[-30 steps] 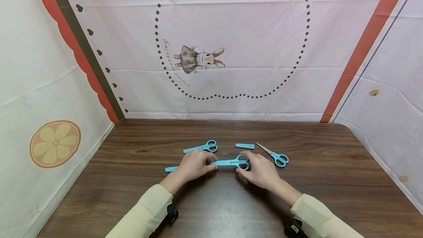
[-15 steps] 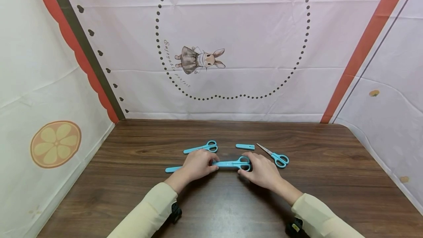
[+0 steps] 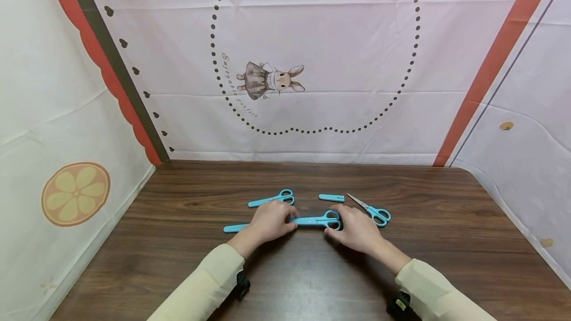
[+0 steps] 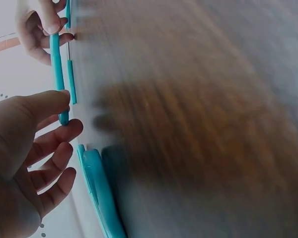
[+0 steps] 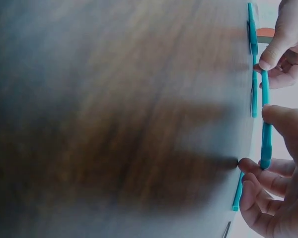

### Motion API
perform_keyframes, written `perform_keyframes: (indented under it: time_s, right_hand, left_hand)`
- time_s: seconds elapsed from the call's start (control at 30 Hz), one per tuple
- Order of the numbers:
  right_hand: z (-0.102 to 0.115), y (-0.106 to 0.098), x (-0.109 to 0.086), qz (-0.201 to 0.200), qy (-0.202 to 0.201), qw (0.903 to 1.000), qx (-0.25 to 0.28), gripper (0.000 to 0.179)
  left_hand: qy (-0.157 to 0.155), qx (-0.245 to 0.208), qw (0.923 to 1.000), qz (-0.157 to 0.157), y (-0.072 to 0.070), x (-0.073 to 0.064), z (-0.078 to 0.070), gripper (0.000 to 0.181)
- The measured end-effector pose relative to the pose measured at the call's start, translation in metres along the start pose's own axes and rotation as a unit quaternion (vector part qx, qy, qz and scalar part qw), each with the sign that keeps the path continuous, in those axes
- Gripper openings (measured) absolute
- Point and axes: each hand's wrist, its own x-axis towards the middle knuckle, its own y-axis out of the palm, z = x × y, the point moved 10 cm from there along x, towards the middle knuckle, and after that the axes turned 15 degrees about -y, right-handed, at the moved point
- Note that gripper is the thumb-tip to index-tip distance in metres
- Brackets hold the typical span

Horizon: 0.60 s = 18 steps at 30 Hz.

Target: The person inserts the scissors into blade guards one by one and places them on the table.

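Light blue scissors [image 3: 312, 221] with their blades in a matching sheath are held level just over the table. My left hand [image 3: 272, 222] pinches the sheathed end between thumb and forefinger, its other fingers loosely curled in the left wrist view. At the opposite end my right hand [image 3: 357, 229] grips the handle loops with thumb and fingers. In the right wrist view, the scissors [image 5: 266, 141] appear edge-on and raised off the tabletop. Under my left forearm lies another blue-sheathed item [image 3: 235, 228], mostly hidden in the head view; its thick blue end [image 4: 102, 193] shows in the left wrist view.
Behind my left hand lies another sheathed pair of scissors [image 3: 271, 199]. Farther right are a loose blue sheath [image 3: 331, 197] and unsheathed scissors [image 3: 372, 211], blades toward the back left. Printed cloth [image 3: 348, 63] hangs behind the brown wooden table [image 3: 294, 281].
Both hands and the held scissors have shifted slightly to the right. Each hand keeps its hold, and the other items on the table stay put.
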Motion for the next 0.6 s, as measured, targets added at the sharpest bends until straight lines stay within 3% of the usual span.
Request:
perform_keyframes:
  time_s: [0.6]
  right_hand:
    - [-0.0019, -0.0001, -0.0002, 0.017, 0.004, 0.9998, -0.006, 0.05]
  left_hand:
    - [-0.043, 0.01, 0.9987, 0.026, 0.0048, 0.0056, -0.0015, 0.013]
